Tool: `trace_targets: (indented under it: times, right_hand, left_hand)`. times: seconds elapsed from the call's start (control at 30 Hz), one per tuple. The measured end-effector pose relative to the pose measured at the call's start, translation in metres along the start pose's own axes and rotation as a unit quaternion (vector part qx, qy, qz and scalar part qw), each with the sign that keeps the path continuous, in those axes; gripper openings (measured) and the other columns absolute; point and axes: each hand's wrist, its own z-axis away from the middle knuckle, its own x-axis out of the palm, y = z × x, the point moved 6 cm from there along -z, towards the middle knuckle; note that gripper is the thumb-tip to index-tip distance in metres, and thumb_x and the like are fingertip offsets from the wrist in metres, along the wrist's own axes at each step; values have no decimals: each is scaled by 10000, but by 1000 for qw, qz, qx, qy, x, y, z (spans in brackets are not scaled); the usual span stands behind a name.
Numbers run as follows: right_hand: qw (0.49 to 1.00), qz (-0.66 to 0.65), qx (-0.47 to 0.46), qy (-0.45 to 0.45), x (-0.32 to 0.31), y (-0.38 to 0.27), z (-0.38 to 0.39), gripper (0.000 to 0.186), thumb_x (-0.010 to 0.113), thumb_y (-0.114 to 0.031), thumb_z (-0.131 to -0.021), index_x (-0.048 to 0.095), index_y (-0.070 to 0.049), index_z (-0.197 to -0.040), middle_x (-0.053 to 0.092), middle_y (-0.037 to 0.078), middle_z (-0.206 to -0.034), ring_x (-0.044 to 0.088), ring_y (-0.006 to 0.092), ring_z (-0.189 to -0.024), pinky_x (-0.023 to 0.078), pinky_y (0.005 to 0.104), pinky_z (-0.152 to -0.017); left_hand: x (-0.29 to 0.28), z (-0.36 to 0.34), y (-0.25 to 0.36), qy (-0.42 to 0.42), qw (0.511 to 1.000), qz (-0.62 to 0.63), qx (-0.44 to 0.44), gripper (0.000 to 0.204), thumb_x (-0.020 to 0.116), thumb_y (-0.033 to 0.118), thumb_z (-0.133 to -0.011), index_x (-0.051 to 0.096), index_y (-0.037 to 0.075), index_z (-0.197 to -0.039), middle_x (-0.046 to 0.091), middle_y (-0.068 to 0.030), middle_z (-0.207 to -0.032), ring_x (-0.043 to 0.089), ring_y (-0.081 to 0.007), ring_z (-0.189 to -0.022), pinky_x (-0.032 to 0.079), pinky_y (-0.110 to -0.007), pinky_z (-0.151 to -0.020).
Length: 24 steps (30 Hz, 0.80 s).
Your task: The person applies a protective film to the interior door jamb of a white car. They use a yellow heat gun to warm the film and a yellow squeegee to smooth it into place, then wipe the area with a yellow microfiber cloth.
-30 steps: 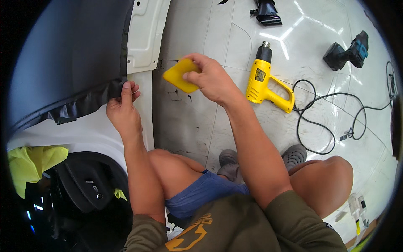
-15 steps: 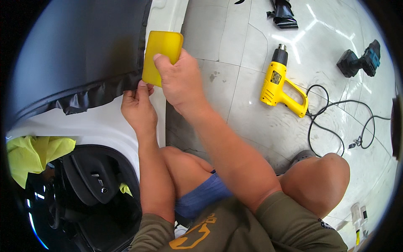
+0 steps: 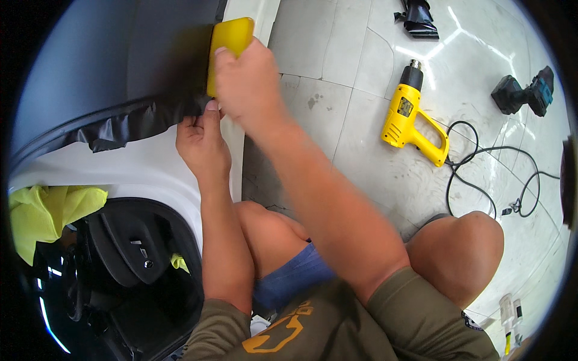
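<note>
A yellow squeegee [image 3: 236,37] is gripped in my right hand [image 3: 250,87], its long edge against dark film at the corner of a white car body panel [image 3: 150,159]. Just below it, my left hand [image 3: 205,141] pinches the loose, wrinkled edge of the dark grey vinyl film [image 3: 129,123] between thumb and fingers. Smooth film spreads over the panel to the left, and its crumpled margin hangs over the white bodywork.
On the tiled floor at right lie a yellow heat gun [image 3: 402,114] with a black cord [image 3: 475,180], a cordless drill [image 3: 524,93] and black film scraps [image 3: 418,21]. A lime cloth [image 3: 48,219] drapes over the car's window opening at lower left.
My right hand has moved the squeegee up and slightly left, from over the white edge onto the film's border. My left hand still pinches the film, slightly higher in view.
</note>
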Motion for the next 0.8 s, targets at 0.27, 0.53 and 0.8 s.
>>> trace_targets:
  times: [0.27, 0.53, 0.8]
  right_hand:
    - [997, -64, -7, 32, 0, -6, 8, 223, 535, -151, -897, 542, 62, -961, 641, 248, -817, 648, 402, -792, 493, 476, -731]
    - [994, 45, -73, 64, -24, 8, -4, 292, 594, -157, -868, 561, 46, -1075, 664, 202, -909, 656, 337, -855, 504, 402, -801]
    - [997, -34, -71, 9, -25, 19, 8, 270, 599, -133, -843, 566, 60, -1028, 668, 249, -909, 666, 391, -834, 516, 441, -768]
  left_hand:
    - [-7, -4, -5, 9, 1000, 3, -24, 233, 648, 105, -915, 597, -86, -1039, 665, -104, -958, 638, -139, -841, 556, -294, -797]
    - [1, -5, 10, 16, 999, 4, 29, 169, 622, 82, -929, 616, -55, -1029, 671, -96, -964, 644, -156, -857, 549, -300, -779]
    - [-6, -6, -2, 18, 1000, 12, 13, 187, 620, 83, -930, 602, -72, -1035, 668, -122, -987, 645, -169, -867, 551, -304, -789]
